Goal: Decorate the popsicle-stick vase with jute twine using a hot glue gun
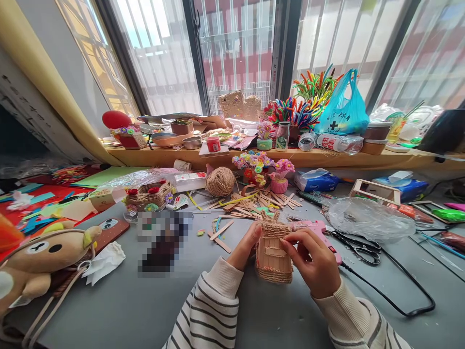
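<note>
A small craft piece (pixel 275 252) of flat wooden sticks, wrapped at top and bottom in jute twine, stands upright in front of me above the grey table. My left hand (pixel 249 246) grips its left side, thumb up near the top twine band. Thumb and forefinger of my right hand (pixel 314 259) are pinched together at the right edge of its wooden front, where a thin twine outline (pixel 275 255) runs. Whatever sits between those fingertips is too small to make out. Behind my right hand lies a pink glue gun (pixel 315 228), partly hidden.
Black scissors (pixel 359 248) and the glue gun's black cable (pixel 407 312) lie to the right. Loose wooden sticks (pixel 261 201) and a twine ball (pixel 220 181) are behind the craft piece. A plush bear (pixel 47 257) and a phone (pixel 109 231) lie at left.
</note>
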A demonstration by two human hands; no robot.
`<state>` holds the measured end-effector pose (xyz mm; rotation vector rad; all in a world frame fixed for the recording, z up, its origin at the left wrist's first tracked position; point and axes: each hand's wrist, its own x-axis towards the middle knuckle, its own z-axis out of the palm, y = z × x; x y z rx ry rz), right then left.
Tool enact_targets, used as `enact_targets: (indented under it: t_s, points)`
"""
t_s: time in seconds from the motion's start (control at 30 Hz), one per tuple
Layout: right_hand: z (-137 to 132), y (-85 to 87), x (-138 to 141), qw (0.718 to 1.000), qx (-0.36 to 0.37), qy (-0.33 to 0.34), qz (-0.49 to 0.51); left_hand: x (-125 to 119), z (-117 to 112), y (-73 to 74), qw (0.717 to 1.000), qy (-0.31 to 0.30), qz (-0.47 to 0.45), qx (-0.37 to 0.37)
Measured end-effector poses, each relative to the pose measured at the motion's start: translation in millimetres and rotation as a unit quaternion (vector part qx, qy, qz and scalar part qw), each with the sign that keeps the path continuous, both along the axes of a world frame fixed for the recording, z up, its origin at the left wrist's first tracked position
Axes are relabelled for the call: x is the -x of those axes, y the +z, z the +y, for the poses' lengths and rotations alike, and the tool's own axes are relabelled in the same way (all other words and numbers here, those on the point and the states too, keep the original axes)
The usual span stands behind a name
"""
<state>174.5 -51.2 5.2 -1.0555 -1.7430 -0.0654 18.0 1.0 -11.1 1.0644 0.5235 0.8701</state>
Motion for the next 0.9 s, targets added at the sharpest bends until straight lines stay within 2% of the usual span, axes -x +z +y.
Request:
enact_targets:
  t_s: [0.07, 0.4, 0.63, 0.9]
  points:
    - [-0.4, 0.3, 0.0, 1.000, 0.008, 0.004, -0.001, 0.2, 0.7, -0.3, 1.000, -0.021, 0.010, -0.003]
    - [-2.1, 3.4, 3.5, 1.000, 0.006, 0.004, -0.001, 1.1, 5.0, -0.9, 0.998, 0.000, 0.025, -0.063]
    - [-2.0, 3.3, 1.6, 1.000, 0.007, 0.013, -0.006, 1.3, 1.9, 3.1, 0.995, 0.044, 0.055, -0.070]
    - [-1.9, 4.0, 0.0, 0.999, 0.029, 0.033, 0.000, 2.0, 4.8, 3.1, 0.993, 0.063, 0.057, -0.086]
